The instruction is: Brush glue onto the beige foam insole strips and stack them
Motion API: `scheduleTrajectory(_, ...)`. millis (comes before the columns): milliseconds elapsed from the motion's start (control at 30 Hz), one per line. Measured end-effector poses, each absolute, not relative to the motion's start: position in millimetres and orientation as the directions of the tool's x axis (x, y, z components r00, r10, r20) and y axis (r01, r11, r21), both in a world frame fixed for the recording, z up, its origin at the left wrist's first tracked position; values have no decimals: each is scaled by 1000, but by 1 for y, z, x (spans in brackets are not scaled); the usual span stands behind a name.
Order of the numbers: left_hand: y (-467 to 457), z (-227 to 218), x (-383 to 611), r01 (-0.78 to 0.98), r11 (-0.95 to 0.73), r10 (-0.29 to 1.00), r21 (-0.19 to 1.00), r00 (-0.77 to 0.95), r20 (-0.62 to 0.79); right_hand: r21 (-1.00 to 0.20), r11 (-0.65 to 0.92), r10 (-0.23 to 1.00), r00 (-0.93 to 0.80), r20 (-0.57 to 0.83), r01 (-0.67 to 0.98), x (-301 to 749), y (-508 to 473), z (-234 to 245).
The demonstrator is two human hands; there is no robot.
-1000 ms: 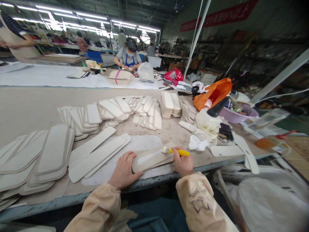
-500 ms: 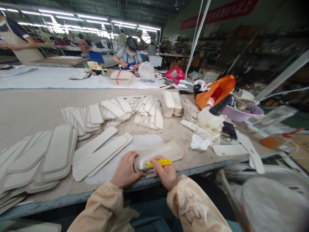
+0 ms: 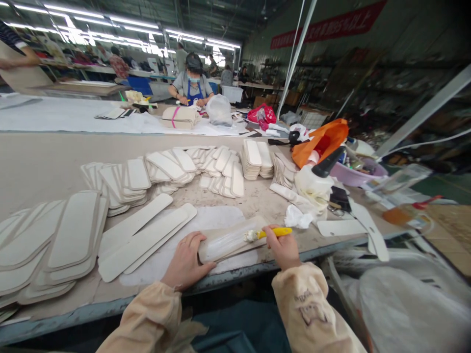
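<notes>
My right hand is closed round the yellow handle of a brush. White paste clings to its bristles, which touch the right part of a long beige panel with rounded corners. A wet whitish streak runs along that panel's top. At the panel's left end, my left hand holds it, thumb along the near edge and fingers at the far corner. The panel lies on a pale sheet near the table's front edge. Just left of my left hand lie several long white strips.
Fanned stacks of pale panels fill the left, with more stacks behind. To the right stand a whitish plastic bottle with a black top, crumpled white paper and a lilac basin. A co-worker sits across the table.
My right hand has moved the brush rightward along the panel from its left end, and the white streak looks wider. My left hand stays at the panel's left end. The view has shifted slightly.
</notes>
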State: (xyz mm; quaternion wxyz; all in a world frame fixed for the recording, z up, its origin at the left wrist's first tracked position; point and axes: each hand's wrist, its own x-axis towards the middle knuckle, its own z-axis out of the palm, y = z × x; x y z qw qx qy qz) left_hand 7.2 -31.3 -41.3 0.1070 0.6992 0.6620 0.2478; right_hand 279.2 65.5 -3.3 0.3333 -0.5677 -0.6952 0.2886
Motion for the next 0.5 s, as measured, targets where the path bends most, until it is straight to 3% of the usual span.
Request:
scheduleTrajectory(167,-31,-42,6,880,-101,979,464,6,202,-606,258,941,-55,333,752,293,69,-7)
scheduleTrajectory(300,-31,-43,6,881,-90,981,464,-1,192,-451,426,836,-151,528,784,292,68,-15)
scheduleTrajectory(433,-31,-46,6,883,-90,982,460,2,190,-244,540,771,-358,526,805,278,57,-19)
scheduleTrajectory(500,-31,-49,5,886,-91,982,455,3,190,-226,633,730,-474,493,740,266,47,-17)
